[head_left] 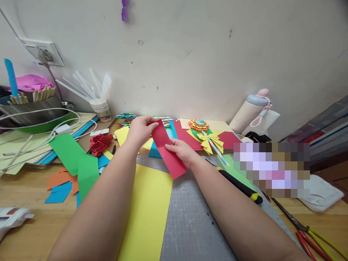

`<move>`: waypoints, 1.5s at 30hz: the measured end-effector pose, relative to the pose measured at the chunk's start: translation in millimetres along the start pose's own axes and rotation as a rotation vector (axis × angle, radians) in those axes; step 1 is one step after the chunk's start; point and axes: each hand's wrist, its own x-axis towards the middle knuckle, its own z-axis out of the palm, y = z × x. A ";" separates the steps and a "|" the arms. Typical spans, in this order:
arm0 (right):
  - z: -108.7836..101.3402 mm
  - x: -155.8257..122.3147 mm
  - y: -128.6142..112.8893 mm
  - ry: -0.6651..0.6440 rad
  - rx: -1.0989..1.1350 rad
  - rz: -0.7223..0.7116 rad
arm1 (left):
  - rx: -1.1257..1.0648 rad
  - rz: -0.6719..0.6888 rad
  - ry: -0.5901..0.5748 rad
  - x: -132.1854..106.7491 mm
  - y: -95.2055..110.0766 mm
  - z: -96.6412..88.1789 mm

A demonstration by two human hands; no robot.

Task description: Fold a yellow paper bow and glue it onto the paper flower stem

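Note:
Both my hands hold a red paper strip [168, 150] above a grey cutting mat [190, 217]. My left hand [141, 130] pinches the strip's far top end. My right hand [183, 152] grips its right edge near the middle, fingers closed on it. A long yellow sheet [148, 214] lies on the mat beneath my left forearm.
Green [77, 159], orange and blue paper scraps lie at left. A black and yellow utility knife [240, 186] and scissors [307, 230] lie at right. Paper flowers [203, 134] on a red sheet, a bottle [248, 112], a paper cup [101, 108] and a glue gun [13, 217] are around.

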 end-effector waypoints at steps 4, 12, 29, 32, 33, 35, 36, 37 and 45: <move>-1.0 8.6 3.8 0.127 -0.013 0.005 | 0.028 0.033 0.436 -0.4 -4.7 -5.8; -5.6 17.7 6.5 0.427 0.108 -0.100 | 0.067 0.239 0.166 -0.2 -0.8 -2.2; -17.1 10.4 -4.7 0.602 -0.075 -0.305 | 0.405 -0.023 -0.653 -13.1 29.5 -11.4; -17.7 10.0 -4.3 0.630 -0.076 -0.361 | 0.428 -0.014 -0.585 -13.8 34.2 -10.4; -18.0 9.8 -4.3 0.639 -0.079 -0.374 | 0.432 -0.008 -0.560 -13.9 36.3 -11.4; -18.6 9.6 -4.5 0.652 -0.093 -0.386 | 0.429 0.003 -0.508 -13.5 39.8 -13.9; -19.0 9.6 -4.6 0.657 -0.105 -0.387 | 0.422 0.005 -0.483 -12.9 40.4 -14.4; -19.3 9.6 -4.7 0.661 -0.121 -0.385 | 0.412 0.004 -0.458 -11.9 39.7 -13.8; -19.0 11.3 -2.4 0.525 -0.463 -0.239 | 0.167 -0.130 -0.427 -9.5 -10.1 33.2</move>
